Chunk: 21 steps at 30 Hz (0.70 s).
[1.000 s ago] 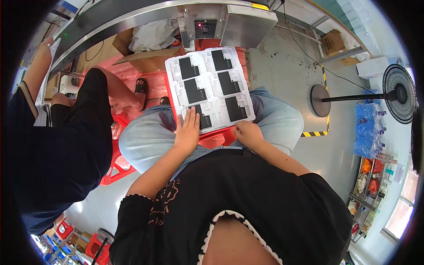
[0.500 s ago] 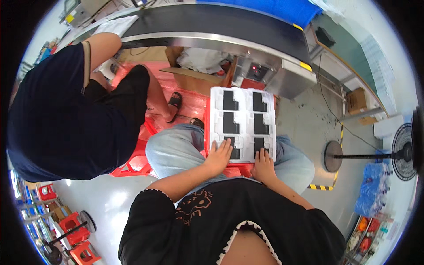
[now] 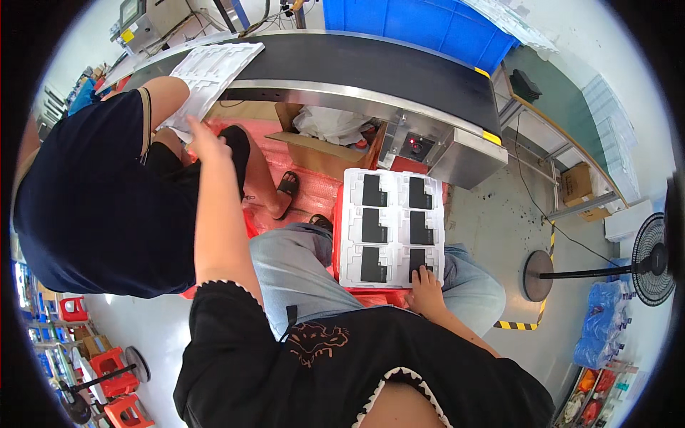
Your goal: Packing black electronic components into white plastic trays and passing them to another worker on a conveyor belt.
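On my lap, over something red, lies a white molded tray (image 3: 345, 235) with two columns of pockets. Each pocket shows a flat black piece (image 3: 374, 227) with a notched corner. My right hand (image 3: 427, 291) rests at the tray's near right edge, its fingertips lying on the lower right black piece (image 3: 419, 258). Stretched out to the left, my left hand (image 3: 208, 145) has its fingers extended at the near edge of a second white tray (image 3: 214, 70); I cannot tell whether they touch it. That tray slants off the conveyor beside a co-worker's arm (image 3: 168, 100).
A black conveyor belt (image 3: 371, 68) with a metal frame runs across the far side. Below it stands an open cardboard box (image 3: 314, 154). The co-worker (image 3: 107, 200) sits close on my left. A black fan (image 3: 651, 250) stands at right; a blue crate (image 3: 421, 28) is behind the belt.
My left hand has left the lap tray and swung far left to the other tray. That second tray now shows more fully. My right hand stays at the lap tray's near right corner.
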### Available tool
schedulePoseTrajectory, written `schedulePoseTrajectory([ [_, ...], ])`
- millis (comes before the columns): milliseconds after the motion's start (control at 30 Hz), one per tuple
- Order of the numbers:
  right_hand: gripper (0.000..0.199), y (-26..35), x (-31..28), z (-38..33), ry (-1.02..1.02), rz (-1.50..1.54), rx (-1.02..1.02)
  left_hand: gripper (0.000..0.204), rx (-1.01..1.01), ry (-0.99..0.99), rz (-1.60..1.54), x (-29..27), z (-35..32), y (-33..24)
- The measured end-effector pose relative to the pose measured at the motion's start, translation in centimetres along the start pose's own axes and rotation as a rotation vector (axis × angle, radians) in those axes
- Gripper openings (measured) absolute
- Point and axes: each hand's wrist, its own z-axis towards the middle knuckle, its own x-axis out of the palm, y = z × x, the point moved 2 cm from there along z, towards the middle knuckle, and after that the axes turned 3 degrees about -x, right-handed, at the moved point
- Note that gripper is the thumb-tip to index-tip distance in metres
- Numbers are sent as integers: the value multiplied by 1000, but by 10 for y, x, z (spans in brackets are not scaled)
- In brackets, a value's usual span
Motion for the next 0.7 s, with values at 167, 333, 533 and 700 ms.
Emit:
schedulePoseTrajectory([
  [167,70,1,-1,-1,12,-2,15,35,-136,308,-291,-2,68,-1],
  [333,57,-3,-7,-4,-119,209,88,25,-258,425,-292,-35,-9,30],
  [533,28,-16,-32,29,-453,789,184,32,-607,633,-78,-185,-108,71],
  [700,66,8,-72,75,-18,1803,398,37,-706,713,299,-245,-154,76],
])
